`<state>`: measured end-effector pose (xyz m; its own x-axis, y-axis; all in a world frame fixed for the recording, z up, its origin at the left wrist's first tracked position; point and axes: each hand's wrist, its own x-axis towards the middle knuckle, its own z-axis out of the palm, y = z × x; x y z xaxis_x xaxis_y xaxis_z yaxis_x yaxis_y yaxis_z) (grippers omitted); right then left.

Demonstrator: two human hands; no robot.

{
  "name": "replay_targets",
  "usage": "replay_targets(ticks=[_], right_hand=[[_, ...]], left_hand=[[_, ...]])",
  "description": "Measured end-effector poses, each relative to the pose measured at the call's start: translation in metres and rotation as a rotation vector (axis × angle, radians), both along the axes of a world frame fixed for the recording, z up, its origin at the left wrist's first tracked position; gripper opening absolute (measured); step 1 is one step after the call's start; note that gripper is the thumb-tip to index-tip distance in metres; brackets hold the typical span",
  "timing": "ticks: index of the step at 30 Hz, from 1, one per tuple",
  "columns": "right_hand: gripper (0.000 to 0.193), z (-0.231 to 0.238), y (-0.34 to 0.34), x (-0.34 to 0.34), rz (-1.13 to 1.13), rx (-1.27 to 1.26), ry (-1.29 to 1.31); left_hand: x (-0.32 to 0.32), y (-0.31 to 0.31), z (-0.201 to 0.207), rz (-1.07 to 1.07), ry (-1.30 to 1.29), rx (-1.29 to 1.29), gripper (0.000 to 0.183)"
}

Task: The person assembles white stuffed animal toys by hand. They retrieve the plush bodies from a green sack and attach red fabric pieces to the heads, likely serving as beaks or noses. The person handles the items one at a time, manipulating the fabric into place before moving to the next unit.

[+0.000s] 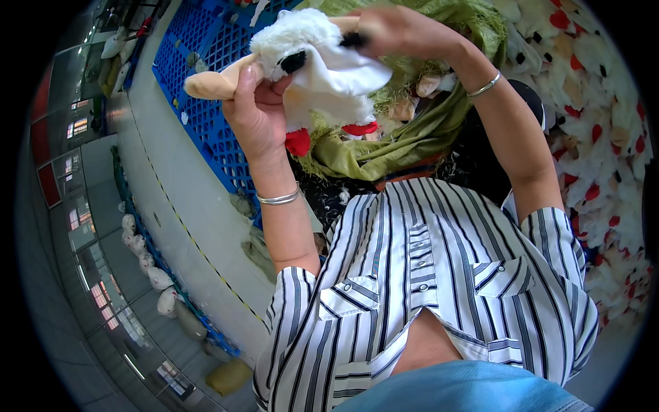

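Note:
A limp white plush toy (309,44) hangs between my two hands, with fluffy fur, black patches, beige ear-like flaps and red tips at its lower end. It looks flat and unstuffed. My left hand (257,113) is closed on its left side, thumb up beside a beige flap. On the other side my right hand (405,33) grips the toy near a black patch and the second flap; its fingertips are blurred. Below the toy gapes an olive-green woven sack (384,156), with more beige and white plush pieces (405,110) in it.
Blue plastic pallets (209,113) lie on the floor to the left, beside a yellow-and-black floor line (185,233). A big heap of white plush pieces with red parts (590,151) fills the right. Several white bundles (147,264) line the far left wall.

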<state>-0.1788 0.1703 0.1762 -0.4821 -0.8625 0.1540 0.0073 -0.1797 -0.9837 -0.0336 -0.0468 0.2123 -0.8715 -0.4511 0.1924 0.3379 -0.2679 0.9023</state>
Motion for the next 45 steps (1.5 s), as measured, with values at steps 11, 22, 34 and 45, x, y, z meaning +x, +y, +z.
replay_targets(ticks=[11, 22, 34, 45], right_hand=[[0.018, 0.014, 0.03, -0.032, -0.477, -0.541, -0.198], [0.019, -0.015, 0.006, -0.029, -0.496, -0.303, 0.108], [0.019, -0.012, -0.022, -0.003, -0.426, -0.198, -0.083], [0.022, -0.04, -0.033, 0.025, -0.391, 0.129, 0.675]], left_hand=[[0.055, -0.032, 0.06, 0.338, 0.016, -0.376, 0.05], [0.048, -0.116, -0.081, 0.044, -0.58, -0.746, 0.018], [0.001, 0.041, -0.079, -0.291, -0.568, -0.836, 0.035], [-0.031, -0.001, -0.104, 0.042, -0.456, 0.174, 0.034]])
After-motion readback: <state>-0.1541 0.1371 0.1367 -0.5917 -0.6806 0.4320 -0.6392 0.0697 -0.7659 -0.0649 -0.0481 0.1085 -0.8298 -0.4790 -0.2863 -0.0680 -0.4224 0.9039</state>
